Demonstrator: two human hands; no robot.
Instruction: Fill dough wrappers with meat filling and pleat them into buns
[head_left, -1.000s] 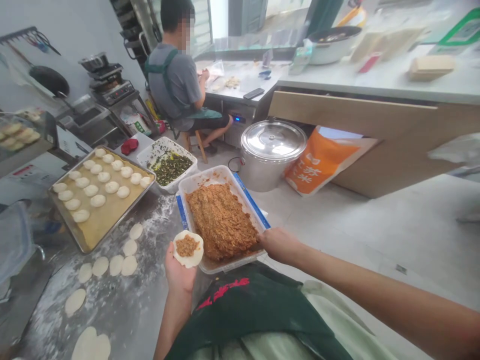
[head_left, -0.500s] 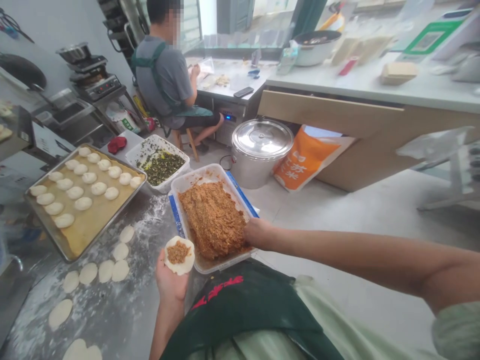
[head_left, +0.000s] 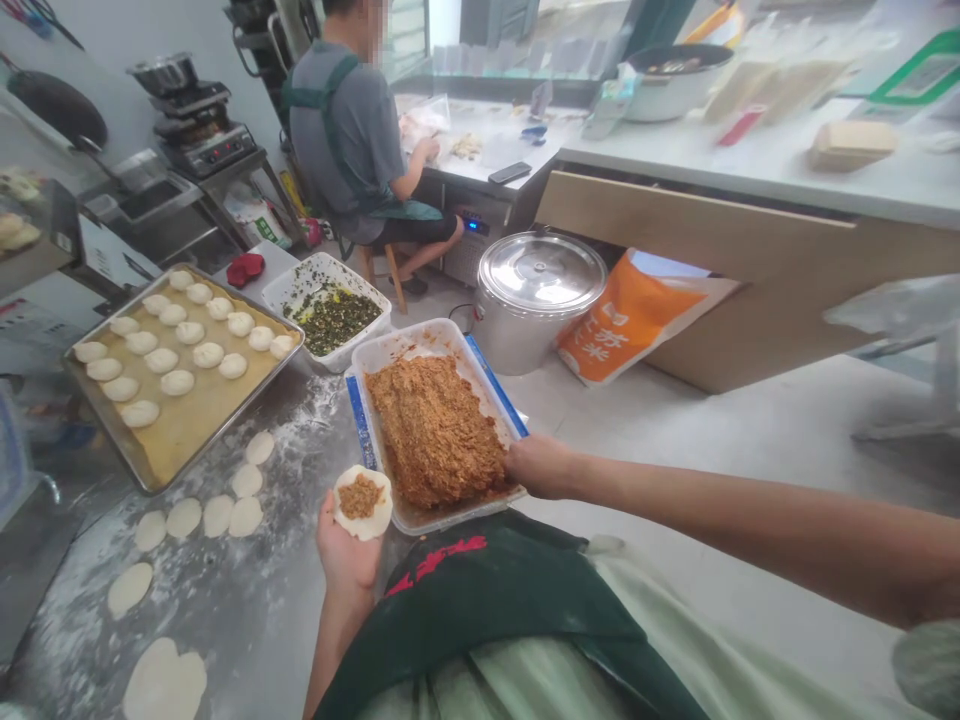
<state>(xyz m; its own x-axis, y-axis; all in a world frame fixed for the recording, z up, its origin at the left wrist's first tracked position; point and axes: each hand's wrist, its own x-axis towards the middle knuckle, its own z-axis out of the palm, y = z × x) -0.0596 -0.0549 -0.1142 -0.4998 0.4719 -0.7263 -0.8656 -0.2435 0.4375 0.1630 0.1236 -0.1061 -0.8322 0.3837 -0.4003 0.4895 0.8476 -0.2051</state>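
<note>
Golden-brown minced filling (head_left: pixel 435 432) heaps in a clear plastic tub (head_left: pixel 450 511), its long axis running away from the body. The right hand (head_left: pixel 541 467) is nearer the heap, its fingers (head_left: pixel 516 462) curled at the tub's right rim; whether they grip anything, I cannot tell. The left hand (head_left: pixel 346 555) lies open, palm up, just left of the tub, cradling a flat white dough round (head_left: pixel 362 505) topped with a dab of filling (head_left: pixel 360 497) — nothing closes over it.

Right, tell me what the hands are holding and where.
The left hand holds a dough round on its open palm, filling on top. The right hand is at the filling tub; its hold cannot be told.
</note>
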